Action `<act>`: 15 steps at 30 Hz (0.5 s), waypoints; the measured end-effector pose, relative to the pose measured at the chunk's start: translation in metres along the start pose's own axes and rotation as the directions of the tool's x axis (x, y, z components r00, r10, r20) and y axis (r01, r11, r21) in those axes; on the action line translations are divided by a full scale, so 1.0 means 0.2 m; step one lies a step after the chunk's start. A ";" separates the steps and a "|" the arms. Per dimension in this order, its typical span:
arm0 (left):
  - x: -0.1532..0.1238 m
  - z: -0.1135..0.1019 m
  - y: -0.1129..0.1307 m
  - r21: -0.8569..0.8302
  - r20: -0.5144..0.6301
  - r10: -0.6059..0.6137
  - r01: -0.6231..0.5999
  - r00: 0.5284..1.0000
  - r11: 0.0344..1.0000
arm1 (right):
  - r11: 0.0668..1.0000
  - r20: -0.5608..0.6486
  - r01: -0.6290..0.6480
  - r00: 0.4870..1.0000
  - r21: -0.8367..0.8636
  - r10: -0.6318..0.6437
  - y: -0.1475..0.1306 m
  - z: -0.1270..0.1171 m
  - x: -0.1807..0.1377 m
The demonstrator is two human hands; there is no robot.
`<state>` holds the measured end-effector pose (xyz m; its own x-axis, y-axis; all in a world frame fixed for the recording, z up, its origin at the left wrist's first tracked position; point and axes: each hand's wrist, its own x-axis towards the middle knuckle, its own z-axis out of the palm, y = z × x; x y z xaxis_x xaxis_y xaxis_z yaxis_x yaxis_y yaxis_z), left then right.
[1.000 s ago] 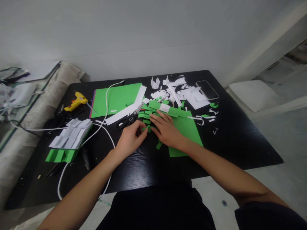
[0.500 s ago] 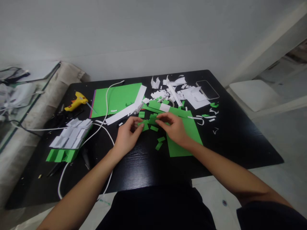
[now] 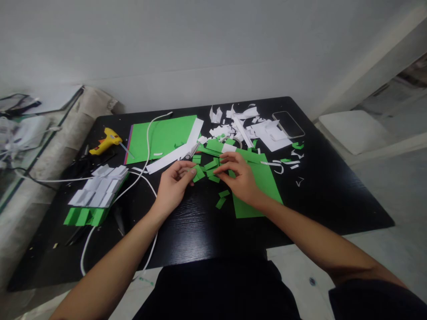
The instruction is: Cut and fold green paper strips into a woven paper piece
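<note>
My left hand (image 3: 175,184) is closed, pinching a small green paper piece (image 3: 199,173) between thumb and fingers. Just across from it, my right hand (image 3: 240,178) has its thumb and index finger together at another green piece (image 3: 212,172). Several loose green pieces lie around and under the fingertips, and two more (image 3: 220,203) rest nearer the table's front edge. Beneath my right hand and wrist is a large green sheet (image 3: 250,209). Scissors (image 3: 191,153) lie just beyond my left hand, partly covered by paper.
A folded white-and-green paper construction (image 3: 100,191) stands at the left by a yellow glue gun (image 3: 107,141). A white cable (image 3: 140,178) crosses the black table (image 3: 320,195). White scraps (image 3: 238,124) and a phone (image 3: 289,124) lie at the back right.
My left hand has drawn slightly left and down with its green piece. My right hand has shifted a little; the green piece at its fingertips sits lower and flatter among the others.
</note>
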<state>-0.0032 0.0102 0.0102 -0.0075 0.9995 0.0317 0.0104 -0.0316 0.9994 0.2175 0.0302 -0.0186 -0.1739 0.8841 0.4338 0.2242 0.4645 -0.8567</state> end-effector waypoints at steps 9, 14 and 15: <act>-0.01 0.00 -0.01 0.008 0.072 -0.013 0.012 0.997 1.000 | 0.978 0.054 -0.160 0.987 0.132 0.154 -0.01 0.02 -0.02; -0.01 0.00 -0.01 0.018 0.114 -0.012 0.010 0.993 1.000 | 0.977 0.059 -0.177 0.984 0.121 0.170 -0.05 0.02 -0.02; -0.01 0.00 -0.02 0.042 0.119 -0.006 0.001 0.993 0.999 | 0.974 0.041 -0.184 0.983 0.132 0.180 -0.05 0.03 -0.02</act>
<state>-0.0032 0.0086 0.0070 0.1113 0.9935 0.0243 0.0522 -0.0302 0.9982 0.2112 0.0228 -0.0136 -0.1698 0.9504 0.2607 0.1242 0.2830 -0.9510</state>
